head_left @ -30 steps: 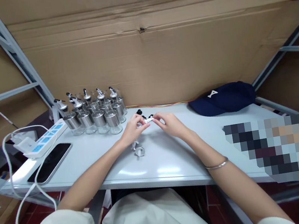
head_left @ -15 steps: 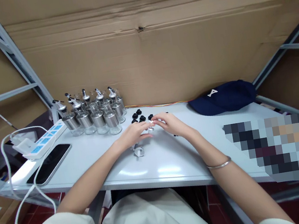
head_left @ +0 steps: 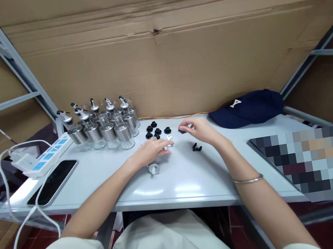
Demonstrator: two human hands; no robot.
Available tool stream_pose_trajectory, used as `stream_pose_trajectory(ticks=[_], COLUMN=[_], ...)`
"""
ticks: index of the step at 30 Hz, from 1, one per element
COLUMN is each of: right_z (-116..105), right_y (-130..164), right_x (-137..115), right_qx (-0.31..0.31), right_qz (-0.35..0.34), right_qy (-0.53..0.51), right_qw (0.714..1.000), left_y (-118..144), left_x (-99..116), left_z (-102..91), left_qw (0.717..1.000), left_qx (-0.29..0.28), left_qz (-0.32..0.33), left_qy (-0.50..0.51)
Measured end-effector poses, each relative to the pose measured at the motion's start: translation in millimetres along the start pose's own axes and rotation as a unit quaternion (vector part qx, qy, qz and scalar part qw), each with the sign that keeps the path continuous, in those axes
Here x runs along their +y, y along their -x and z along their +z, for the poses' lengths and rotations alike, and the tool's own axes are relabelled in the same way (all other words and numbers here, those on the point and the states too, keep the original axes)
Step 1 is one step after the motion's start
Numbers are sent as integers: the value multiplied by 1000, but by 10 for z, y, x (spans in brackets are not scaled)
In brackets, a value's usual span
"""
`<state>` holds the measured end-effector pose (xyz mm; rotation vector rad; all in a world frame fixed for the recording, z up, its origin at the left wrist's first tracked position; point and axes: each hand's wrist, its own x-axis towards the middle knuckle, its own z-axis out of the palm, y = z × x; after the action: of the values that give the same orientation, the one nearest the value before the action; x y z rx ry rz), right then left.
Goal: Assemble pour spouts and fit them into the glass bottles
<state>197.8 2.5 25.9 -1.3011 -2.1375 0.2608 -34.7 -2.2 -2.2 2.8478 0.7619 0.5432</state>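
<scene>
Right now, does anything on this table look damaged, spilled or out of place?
Nothing is spilled or broken. A navy baseball cap and a black smartphone share the white table with the steel-capped glass bottles. One loose steel cap lies on its side, and small black plugs are scattered near the hands.

The counter (head_left: 182,181) is smooth and glossy, pale grey, with soft glare on it. The bottles (head_left: 108,129) are clear glass with brushed-metal collars and shiny metal spouts. A small metal spout (head_left: 153,168) beside the left hand (head_left: 153,149) gleams likewise. The little caps (head_left: 157,131) near the right hand (head_left: 200,129) look like matt black plastic. The cap (head_left: 246,108) is dark blue cloth. The wall (head_left: 155,50) is creased, matt brown cardboard. The phone (head_left: 53,182) has a glossy black screen; the power strip (head_left: 45,155) is white plastic.
</scene>
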Motion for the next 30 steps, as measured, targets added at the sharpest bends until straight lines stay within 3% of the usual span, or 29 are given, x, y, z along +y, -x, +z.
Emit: stream_pose_trajectory(ticks=[2,4,8,16,28,30], right_z=[-87,-146,-189,-171,-130,-144], right_y=[8,24,60,78,88,82], right_x=[138,257,389,458,457,439], right_qx=[-28,-101,-196,-218,-248,-228], right_qz=[71,138,180,157,175,167], right_qy=[52,93,102,14,0,25], right_qw=[996,981,959,963,953,959], left_y=[-1,0,6,11,0,0], left_x=[0,-5,-7,-6,52,50], left_z=[13,22,16,22,-12,-11], left_qw=[1000,1000,1000,1000,1000,1000], left_qx=[-9,-13,-9,-6,-7,-1], left_qz=[-4,-5,-4,-1,2,1], left_qy=[4,0,-13,-7,0,8])
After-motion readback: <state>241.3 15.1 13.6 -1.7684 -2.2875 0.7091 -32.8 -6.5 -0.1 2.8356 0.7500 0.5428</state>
